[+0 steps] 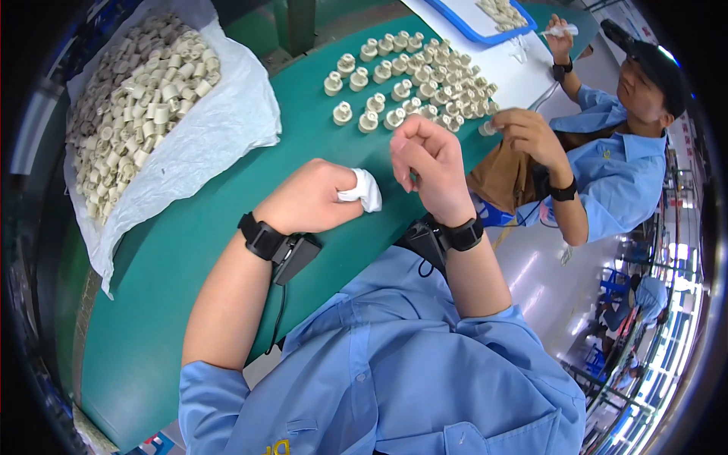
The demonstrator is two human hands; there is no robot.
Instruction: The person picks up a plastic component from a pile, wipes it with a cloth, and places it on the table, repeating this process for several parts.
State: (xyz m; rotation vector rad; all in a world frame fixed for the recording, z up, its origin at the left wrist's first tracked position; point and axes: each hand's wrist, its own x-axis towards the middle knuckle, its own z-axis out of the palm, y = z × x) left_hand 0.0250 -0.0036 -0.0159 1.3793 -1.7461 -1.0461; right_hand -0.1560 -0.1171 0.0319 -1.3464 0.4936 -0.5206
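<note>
My left hand [315,196] is closed around a white cloth [367,191], which bulges out past the thumb and forefinger. It is over the green work surface [250,197]. To its right, my right hand [434,163] is raised with the fingers curled in. Whether anything sits inside those fingers is hidden. Just beyond it stand many small cream-coloured cylindrical parts [394,117] with narrower, ring-like tops, spread in loose rows. The nearest ones lie right by my right fingertips. Each wrist wears a black strap with a small black box.
A white plastic sack [243,98] at the left spills a heap of short cream cylinders [144,114]. At the far right a co-worker in a blue shirt [607,182] holds a slim white tool [561,30] and reaches to the parts. A blue-rimmed tray [485,38] is at the back.
</note>
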